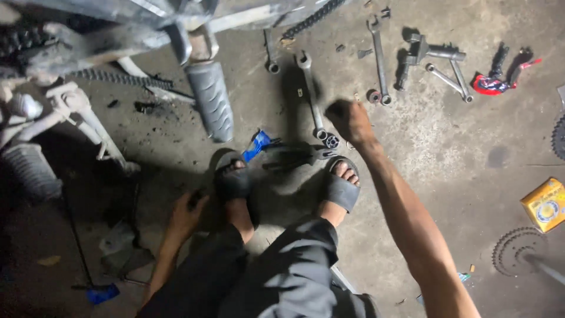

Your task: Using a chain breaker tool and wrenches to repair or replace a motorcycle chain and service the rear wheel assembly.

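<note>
Lying mid-frame on the concrete floor [447,176], a long combination wrench [310,94] is reached for by the right hand [350,121], fingers curled just beside its ring end & a small socket [332,141]; whether anything is clamped can't be told. Steel, stiff, likely oily: best taken mid-shank. Left hand [187,213] rests lower left by a sandal [233,182], apparently w/o load.

My sandals [341,189] are dark grey and my trousers [276,271] charcoal. The wrenches [312,97] near my right hand [350,121] are dull silver on a mottled grey concrete floor [447,153]. The ribbed footpeg rubber [210,100] is grey, the pliers' handles [257,144] bright blue, the small box [544,204] yellow, and another tool [491,85] red with black.
</note>
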